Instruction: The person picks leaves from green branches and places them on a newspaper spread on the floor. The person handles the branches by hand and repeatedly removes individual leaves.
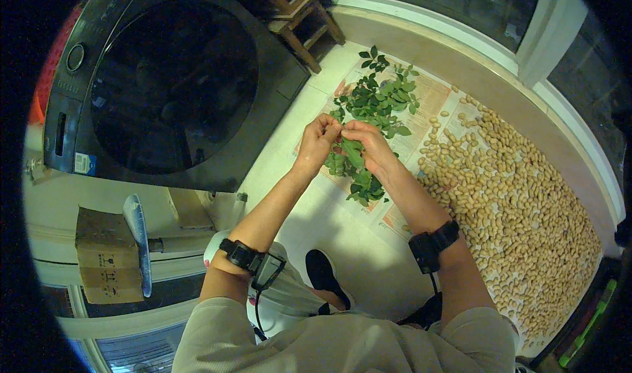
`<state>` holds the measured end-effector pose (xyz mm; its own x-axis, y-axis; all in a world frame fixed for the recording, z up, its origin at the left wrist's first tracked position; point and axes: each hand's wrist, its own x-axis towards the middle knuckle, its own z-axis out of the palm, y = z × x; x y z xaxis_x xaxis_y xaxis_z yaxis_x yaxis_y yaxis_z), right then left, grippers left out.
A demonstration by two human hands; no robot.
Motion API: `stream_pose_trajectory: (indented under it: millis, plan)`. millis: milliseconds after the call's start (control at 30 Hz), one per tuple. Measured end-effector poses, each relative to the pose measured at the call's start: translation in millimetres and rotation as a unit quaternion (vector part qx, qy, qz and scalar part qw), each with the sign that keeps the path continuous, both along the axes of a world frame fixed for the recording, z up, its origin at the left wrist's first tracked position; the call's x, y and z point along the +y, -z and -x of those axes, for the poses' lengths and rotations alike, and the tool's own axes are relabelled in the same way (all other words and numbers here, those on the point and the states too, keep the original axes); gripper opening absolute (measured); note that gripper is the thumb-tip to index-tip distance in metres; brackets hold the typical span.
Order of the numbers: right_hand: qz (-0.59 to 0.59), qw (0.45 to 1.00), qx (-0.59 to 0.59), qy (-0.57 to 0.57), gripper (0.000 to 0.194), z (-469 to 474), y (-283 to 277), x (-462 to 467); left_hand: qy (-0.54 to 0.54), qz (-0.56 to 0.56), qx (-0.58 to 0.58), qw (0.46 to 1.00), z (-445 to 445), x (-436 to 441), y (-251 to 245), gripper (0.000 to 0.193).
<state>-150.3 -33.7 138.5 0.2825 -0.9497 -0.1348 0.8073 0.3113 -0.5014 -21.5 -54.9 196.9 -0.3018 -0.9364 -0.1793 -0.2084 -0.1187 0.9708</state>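
Observation:
My left hand (pixel 317 143) and my right hand (pixel 374 148) meet at the fingertips over a heap of green leafy stems (pixel 377 99). Both pinch a leafy sprig (pixel 352 152), whose leaves hang down between them and partly under my right palm. The exact point of the pinch is hidden by the fingers. Beneath the leaves, newspaper sheets (pixel 428 94) cover the floor tiles. Just right of my right forearm, a broad spread of unshelled peanuts (pixel 523 200) lies on paper.
A dark front-loading washing machine (pixel 175 87) stands at the left, with a wooden stool (pixel 301 22) behind it. Along the right runs a low wall (pixel 474 67) under a window frame. A cardboard box (pixel 109 259) is at lower left. My black shoe (pixel 323 272) rests on the tiles.

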Motion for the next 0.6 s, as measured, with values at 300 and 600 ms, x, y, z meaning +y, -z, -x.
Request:
stream_pose_trajectory:
  millis: [300,600]
  plan:
    - [0.154,0.949,0.271,-0.035,0.012,20.5,3.9,-3.6,0.021,-0.052,-0.056,0.997,-2.3,0.0,-8.0,0.010]
    - [0.204,0.843,0.482,0.125,0.013,3.5,15.1,-9.4,-0.032,0.001,-0.076,0.997,0.2,-1.1,5.8,0.010]
